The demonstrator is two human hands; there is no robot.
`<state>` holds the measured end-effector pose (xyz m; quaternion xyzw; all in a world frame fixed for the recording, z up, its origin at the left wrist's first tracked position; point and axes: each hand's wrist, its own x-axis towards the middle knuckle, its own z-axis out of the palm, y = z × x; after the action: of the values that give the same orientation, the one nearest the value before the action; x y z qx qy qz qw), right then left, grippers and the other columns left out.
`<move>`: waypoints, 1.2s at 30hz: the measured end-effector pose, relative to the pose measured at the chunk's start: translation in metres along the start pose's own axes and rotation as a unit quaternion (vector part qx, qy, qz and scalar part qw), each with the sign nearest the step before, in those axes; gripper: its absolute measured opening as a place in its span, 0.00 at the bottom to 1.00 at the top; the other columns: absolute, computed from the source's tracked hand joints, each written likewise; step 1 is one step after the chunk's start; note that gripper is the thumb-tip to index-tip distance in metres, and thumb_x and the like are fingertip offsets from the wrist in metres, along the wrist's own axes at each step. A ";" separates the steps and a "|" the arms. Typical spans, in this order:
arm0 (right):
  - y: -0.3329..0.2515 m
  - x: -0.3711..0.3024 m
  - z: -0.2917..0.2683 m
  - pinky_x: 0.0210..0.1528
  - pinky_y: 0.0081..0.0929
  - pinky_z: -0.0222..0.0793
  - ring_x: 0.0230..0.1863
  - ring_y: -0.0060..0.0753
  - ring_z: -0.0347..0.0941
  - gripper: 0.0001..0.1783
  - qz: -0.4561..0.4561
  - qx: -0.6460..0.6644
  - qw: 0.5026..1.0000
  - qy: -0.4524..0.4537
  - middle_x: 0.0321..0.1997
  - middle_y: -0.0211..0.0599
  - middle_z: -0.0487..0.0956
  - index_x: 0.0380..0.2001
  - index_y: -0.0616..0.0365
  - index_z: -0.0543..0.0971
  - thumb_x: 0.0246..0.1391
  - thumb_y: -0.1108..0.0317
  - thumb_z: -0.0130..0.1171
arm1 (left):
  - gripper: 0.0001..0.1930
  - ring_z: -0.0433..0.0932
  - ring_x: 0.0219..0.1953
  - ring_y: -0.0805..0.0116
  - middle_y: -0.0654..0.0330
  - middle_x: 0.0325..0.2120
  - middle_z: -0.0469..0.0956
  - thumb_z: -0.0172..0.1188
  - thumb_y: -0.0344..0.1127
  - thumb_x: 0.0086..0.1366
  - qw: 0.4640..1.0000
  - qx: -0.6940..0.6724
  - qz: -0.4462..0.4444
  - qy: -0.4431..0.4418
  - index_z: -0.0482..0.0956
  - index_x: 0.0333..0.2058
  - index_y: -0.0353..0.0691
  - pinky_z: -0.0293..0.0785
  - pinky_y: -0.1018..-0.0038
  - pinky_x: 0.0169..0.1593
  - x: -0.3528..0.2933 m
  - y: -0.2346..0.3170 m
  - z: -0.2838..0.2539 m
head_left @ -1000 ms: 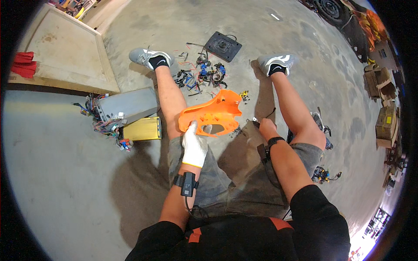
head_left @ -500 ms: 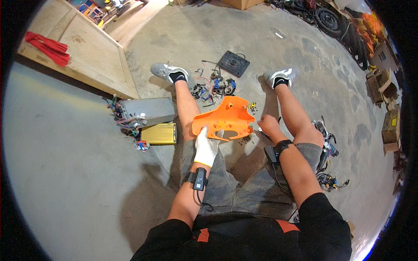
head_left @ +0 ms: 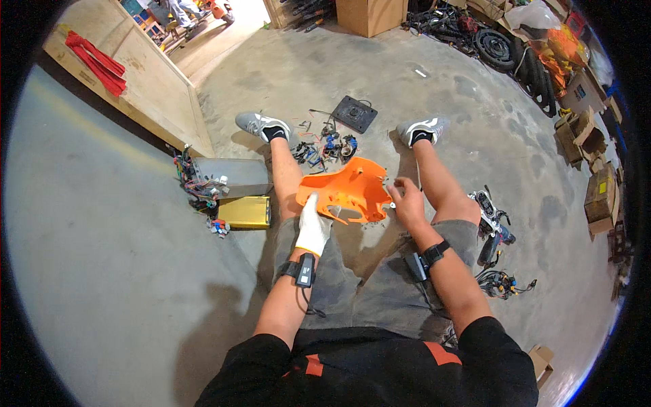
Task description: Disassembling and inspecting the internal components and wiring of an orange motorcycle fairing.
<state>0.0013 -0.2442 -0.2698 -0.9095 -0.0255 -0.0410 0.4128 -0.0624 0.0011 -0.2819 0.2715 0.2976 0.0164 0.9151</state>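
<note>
My left hand (head_left: 314,227), in a white knit glove, grips a curved orange plastic shell (head_left: 356,182) by its near edge. Holes and small posts show on the shell's inner side, which faces up. Bare, my right hand (head_left: 409,205) is just off the shell's right edge, its fingers curled. A small silvery tip shows by those fingers; the rest of what they hold is hidden. On the floor beyond the shell is a heap of cut wires and blue connectors (head_left: 330,149), with a flat black square part (head_left: 354,114) behind it.
At left, a grey metal box (head_left: 234,176) with loose wires stands beside a gold box (head_left: 245,212). By my right knee lie a white-and-black mechanical part (head_left: 489,210) and a cable bundle (head_left: 500,283). Cardboard boxes (head_left: 602,197) line the right side; a wooden door panel (head_left: 146,81) stands far left.
My right hand has risen and turned, its fingers lifting beside the shell's right edge. The shell has tilted slightly in my left hand. My view has shifted a little.
</note>
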 end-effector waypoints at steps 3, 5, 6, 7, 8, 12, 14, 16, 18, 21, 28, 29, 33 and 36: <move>-0.011 0.006 -0.003 0.47 0.40 0.71 0.43 0.50 0.77 0.23 -0.009 0.001 1.000 0.018 0.44 0.48 0.81 0.44 0.62 0.77 0.55 0.54 0.63 | 0.20 0.74 0.50 0.61 0.60 0.53 0.72 0.53 0.45 0.70 0.999 0.046 0.023 -0.017 0.67 0.57 0.46 0.76 0.62 0.46 -0.004 0.001 -0.005; -0.016 0.008 -0.006 0.48 0.40 0.71 0.45 0.50 0.77 0.23 -0.014 -0.001 0.999 0.028 0.46 0.49 0.80 0.45 0.62 0.76 0.54 0.55 0.64 | 0.21 0.74 0.51 0.62 0.60 0.53 0.73 0.54 0.46 0.70 0.997 0.048 0.033 -0.045 0.67 0.58 0.47 0.75 0.63 0.47 -0.006 0.002 -0.007; -0.014 0.007 -0.005 0.48 0.40 0.71 0.45 0.50 0.77 0.23 -0.014 0.000 1.000 0.025 0.46 0.49 0.80 0.45 0.62 0.76 0.54 0.55 0.64 | 0.21 0.74 0.51 0.62 0.60 0.53 0.73 0.54 0.46 0.70 0.997 0.047 0.034 -0.042 0.67 0.58 0.47 0.75 0.63 0.47 -0.008 0.002 -0.005; -0.012 0.005 -0.004 0.48 0.40 0.71 0.45 0.51 0.78 0.24 -0.014 0.001 1.000 0.024 0.45 0.50 0.80 0.46 0.63 0.76 0.54 0.54 0.64 | 0.21 0.74 0.51 0.62 0.59 0.53 0.73 0.53 0.46 0.70 0.998 0.044 0.031 -0.036 0.67 0.58 0.46 0.75 0.62 0.47 -0.009 0.003 -0.003; -0.010 0.004 -0.003 0.48 0.40 0.72 0.45 0.51 0.78 0.25 -0.014 0.003 1.000 0.023 0.45 0.50 0.81 0.47 0.63 0.76 0.55 0.54 0.63 | 0.21 0.74 0.51 0.62 0.59 0.54 0.72 0.53 0.46 0.70 0.998 0.041 0.028 -0.031 0.66 0.58 0.46 0.75 0.62 0.47 -0.010 0.004 0.000; 0.006 0.006 0.008 0.48 0.40 0.72 0.44 0.53 0.79 0.27 0.030 0.077 0.996 -0.045 0.42 0.51 0.82 0.50 0.63 0.75 0.56 0.52 0.62 | 0.24 0.72 0.57 0.57 0.55 0.57 0.70 0.51 0.44 0.71 0.999 0.006 0.042 -0.029 0.63 0.61 0.41 0.71 0.59 0.58 -0.010 0.004 0.007; 0.001 0.005 0.009 0.47 0.39 0.73 0.42 0.53 0.80 0.27 0.036 0.049 0.996 -0.064 0.40 0.51 0.83 0.51 0.62 0.75 0.58 0.51 0.60 | 0.24 0.70 0.58 0.56 0.54 0.58 0.69 0.50 0.44 0.72 0.998 0.001 0.045 -0.047 0.62 0.62 0.41 0.69 0.58 0.59 -0.015 0.006 0.008; 0.005 0.006 0.010 0.45 0.39 0.73 0.40 0.53 0.80 0.25 0.031 0.049 0.997 -0.050 0.38 0.52 0.83 0.50 0.61 0.76 0.58 0.52 0.59 | 0.25 0.69 0.59 0.55 0.53 0.58 0.69 0.50 0.44 0.72 0.996 -0.006 0.049 -0.069 0.61 0.62 0.40 0.68 0.58 0.61 -0.015 0.005 0.008; 0.003 0.005 0.009 0.43 0.39 0.73 0.39 0.52 0.80 0.24 0.026 0.049 0.998 -0.038 0.36 0.53 0.82 0.48 0.61 0.77 0.58 0.52 0.59 | 0.24 0.71 0.57 0.57 0.54 0.56 0.70 0.51 0.45 0.71 0.999 -0.002 0.030 -0.041 0.63 0.61 0.41 0.71 0.59 0.58 -0.014 0.004 0.011; -0.005 0.007 0.003 0.38 0.40 0.71 0.33 0.52 0.78 0.21 0.042 0.044 0.997 -0.049 0.31 0.55 0.80 0.41 0.63 0.79 0.58 0.54 0.58 | 0.25 0.73 0.53 0.59 0.55 0.54 0.71 0.53 0.47 0.70 0.998 0.039 0.005 -0.039 0.64 0.60 0.43 0.75 0.61 0.53 -0.018 0.006 0.012; 0.009 0.014 0.008 0.33 0.40 0.69 0.26 0.50 0.75 0.19 0.036 0.040 0.998 -0.024 0.25 0.55 0.77 0.30 0.67 0.79 0.59 0.57 0.58 | 0.26 0.73 0.51 0.60 0.58 0.53 0.71 0.56 0.50 0.68 0.997 0.051 -0.029 -0.050 0.64 0.59 0.46 0.76 0.62 0.49 -0.020 0.008 0.020; 0.013 0.015 0.010 0.33 0.39 0.69 0.25 0.48 0.74 0.19 0.054 0.054 0.997 -0.024 0.24 0.55 0.76 0.30 0.68 0.79 0.59 0.57 0.58 | 0.27 0.73 0.52 0.59 0.57 0.54 0.70 0.55 0.52 0.68 0.996 0.056 -0.019 -0.062 0.64 0.60 0.45 0.76 0.61 0.49 -0.021 0.006 0.023; 0.032 0.021 0.021 0.32 0.39 0.68 0.24 0.42 0.73 0.20 0.084 0.101 0.991 -0.025 0.23 0.53 0.76 0.29 0.69 0.79 0.58 0.57 0.58 | 0.32 0.71 0.55 0.58 0.55 0.59 0.66 0.47 0.60 0.70 0.993 0.053 -0.008 -0.101 0.61 0.62 0.44 0.73 0.58 0.53 -0.009 0.006 0.018; 0.035 0.021 0.021 0.26 0.30 0.66 0.21 0.24 0.66 0.22 0.071 0.107 0.992 -0.011 0.17 0.31 0.72 0.22 0.69 0.75 0.61 0.58 0.57 | 0.33 0.70 0.56 0.60 0.55 0.60 0.64 0.42 0.64 0.70 0.995 0.064 -0.038 -0.071 0.60 0.62 0.45 0.72 0.59 0.53 -0.004 0.003 0.008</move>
<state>0.0257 -0.2515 -0.3080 -0.8599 0.0304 0.0010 0.5095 -0.0609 -0.0008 -0.2732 0.3183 0.2428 -0.0565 0.9146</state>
